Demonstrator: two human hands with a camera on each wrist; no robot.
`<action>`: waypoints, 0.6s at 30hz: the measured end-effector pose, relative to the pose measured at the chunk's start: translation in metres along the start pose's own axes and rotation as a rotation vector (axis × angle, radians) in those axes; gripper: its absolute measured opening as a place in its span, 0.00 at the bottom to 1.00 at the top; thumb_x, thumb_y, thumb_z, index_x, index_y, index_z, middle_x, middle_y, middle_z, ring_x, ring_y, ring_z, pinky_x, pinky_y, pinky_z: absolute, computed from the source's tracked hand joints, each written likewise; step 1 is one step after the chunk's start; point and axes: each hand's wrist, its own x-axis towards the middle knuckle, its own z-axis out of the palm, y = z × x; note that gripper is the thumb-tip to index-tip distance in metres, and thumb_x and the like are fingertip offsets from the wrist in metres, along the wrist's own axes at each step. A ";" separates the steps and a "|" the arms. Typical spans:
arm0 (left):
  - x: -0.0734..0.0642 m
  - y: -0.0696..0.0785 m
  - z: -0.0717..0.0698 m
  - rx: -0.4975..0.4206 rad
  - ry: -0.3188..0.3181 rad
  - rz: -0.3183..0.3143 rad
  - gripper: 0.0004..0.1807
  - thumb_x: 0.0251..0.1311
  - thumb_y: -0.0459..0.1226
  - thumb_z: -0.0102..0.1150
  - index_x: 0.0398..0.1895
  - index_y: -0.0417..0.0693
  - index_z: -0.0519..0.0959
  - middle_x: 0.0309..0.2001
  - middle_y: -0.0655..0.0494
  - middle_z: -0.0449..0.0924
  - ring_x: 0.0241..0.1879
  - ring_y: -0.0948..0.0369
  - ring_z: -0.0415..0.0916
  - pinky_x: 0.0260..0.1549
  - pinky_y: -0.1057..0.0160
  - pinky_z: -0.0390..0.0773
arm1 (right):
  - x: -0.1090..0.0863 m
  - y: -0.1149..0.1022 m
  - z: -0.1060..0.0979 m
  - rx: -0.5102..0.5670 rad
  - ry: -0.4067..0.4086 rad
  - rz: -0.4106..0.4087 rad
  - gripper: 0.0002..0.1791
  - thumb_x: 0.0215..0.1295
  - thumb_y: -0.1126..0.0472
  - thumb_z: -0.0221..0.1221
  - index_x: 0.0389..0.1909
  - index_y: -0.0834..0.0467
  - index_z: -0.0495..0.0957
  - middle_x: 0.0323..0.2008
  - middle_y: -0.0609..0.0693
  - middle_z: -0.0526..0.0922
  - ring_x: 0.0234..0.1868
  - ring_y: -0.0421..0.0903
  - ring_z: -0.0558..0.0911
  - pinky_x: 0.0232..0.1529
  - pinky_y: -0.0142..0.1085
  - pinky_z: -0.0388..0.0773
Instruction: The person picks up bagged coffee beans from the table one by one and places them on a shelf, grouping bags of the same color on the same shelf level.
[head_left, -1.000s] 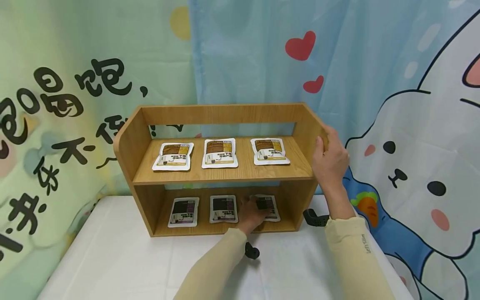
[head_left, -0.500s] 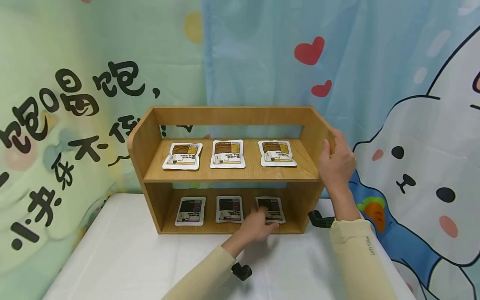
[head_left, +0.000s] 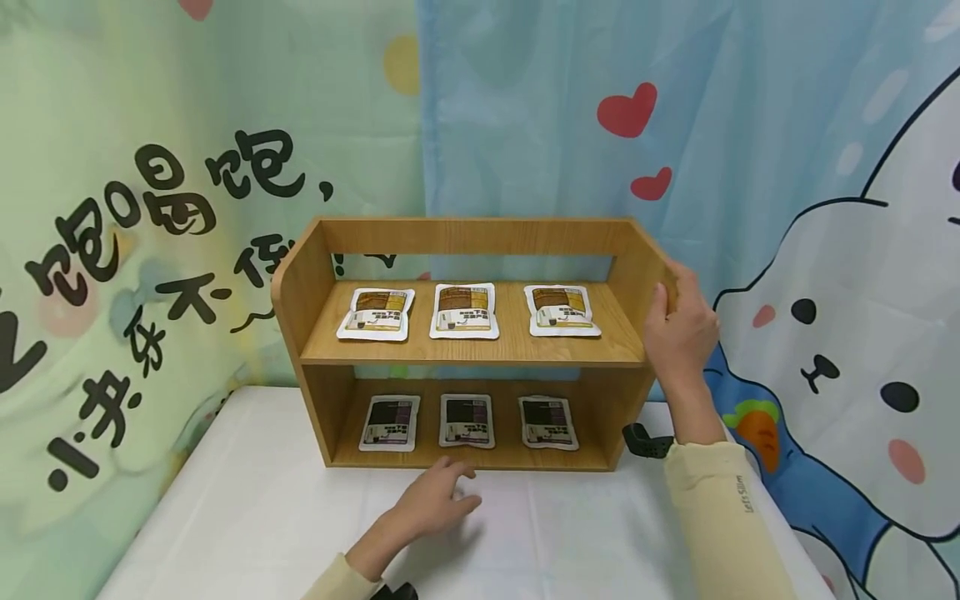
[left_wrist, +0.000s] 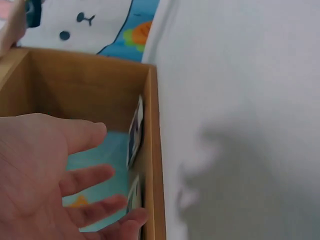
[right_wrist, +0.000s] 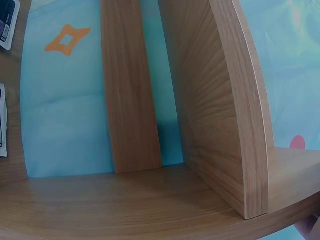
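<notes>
A two-tier wooden shelf stands on the table. My right hand grips the upper edge of its right side panel, fingers behind and thumb in front. My left hand, holding nothing, hovers just before the lower tier's front edge with fingers spread. On the upper tier lie three white pouches with brown-yellow labels: left pouch, middle pouch and right pouch. Below them are three dark-labelled pouches: left one, centre one and right one. The left wrist view shows the relaxed left hand beside the shelf.
A white cloth covers the table. Behind the shelf hang printed curtains with hearts, lettering and a rabbit. Each wrist carries a black camera mount, such as the right mount.
My left hand has let go of the lower right pouch and drawn back to the left and toward me. The right hand keeps its grip; the head view has shifted slightly.
</notes>
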 end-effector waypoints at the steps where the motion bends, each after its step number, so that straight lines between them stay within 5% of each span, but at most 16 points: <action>1: -0.005 -0.005 -0.002 -0.019 0.005 0.000 0.20 0.62 0.47 0.61 0.52 0.46 0.79 0.52 0.49 0.77 0.50 0.51 0.76 0.45 0.49 0.75 | 0.000 0.000 0.000 0.002 0.001 -0.001 0.18 0.74 0.58 0.51 0.61 0.56 0.73 0.47 0.63 0.83 0.39 0.63 0.82 0.35 0.55 0.76; 7: -0.035 -0.026 -0.013 -0.121 0.031 -0.009 0.16 0.62 0.43 0.62 0.49 0.44 0.80 0.43 0.51 0.81 0.33 0.61 0.77 0.33 0.57 0.75 | -0.002 0.002 -0.002 -0.006 -0.007 -0.007 0.18 0.74 0.57 0.51 0.61 0.56 0.73 0.48 0.63 0.82 0.39 0.62 0.82 0.35 0.54 0.77; 18: -0.066 -0.061 -0.048 -0.072 0.200 -0.005 0.11 0.62 0.37 0.63 0.46 0.43 0.81 0.38 0.51 0.82 0.32 0.61 0.76 0.33 0.58 0.76 | -0.003 0.001 -0.003 -0.024 -0.042 0.020 0.19 0.75 0.55 0.49 0.63 0.55 0.71 0.49 0.62 0.82 0.42 0.63 0.82 0.38 0.55 0.78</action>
